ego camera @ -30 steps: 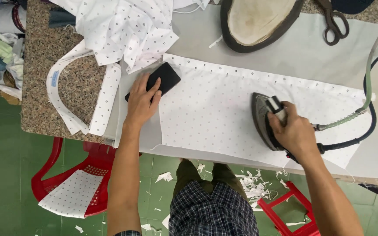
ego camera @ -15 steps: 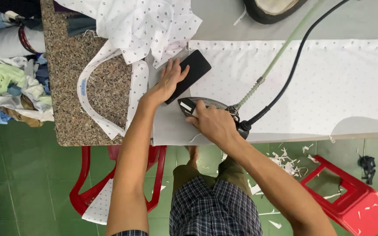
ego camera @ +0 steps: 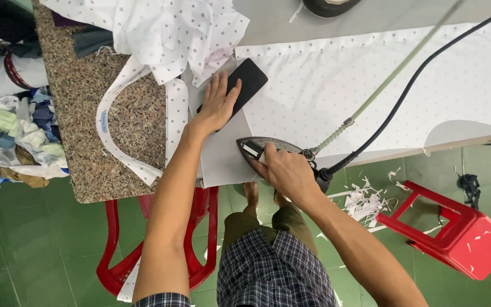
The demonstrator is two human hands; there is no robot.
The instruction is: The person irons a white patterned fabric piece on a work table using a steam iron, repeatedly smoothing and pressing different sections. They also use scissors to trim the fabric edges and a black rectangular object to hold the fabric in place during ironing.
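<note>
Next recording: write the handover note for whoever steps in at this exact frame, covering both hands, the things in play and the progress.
Left hand: flat on the black rectangular block, pinning the fabric.
Right hand: gripping the grey steam iron at the table's near edge.
White dotted fabric panel lies spread flat on the grey table; more dotted cloth is heaped to the left.
Done: panel looks smooth.
Left: the strip under the iron, likely.

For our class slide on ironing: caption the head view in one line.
Right hand grips an iron at the table edge; left hand presses a black block.
</note>
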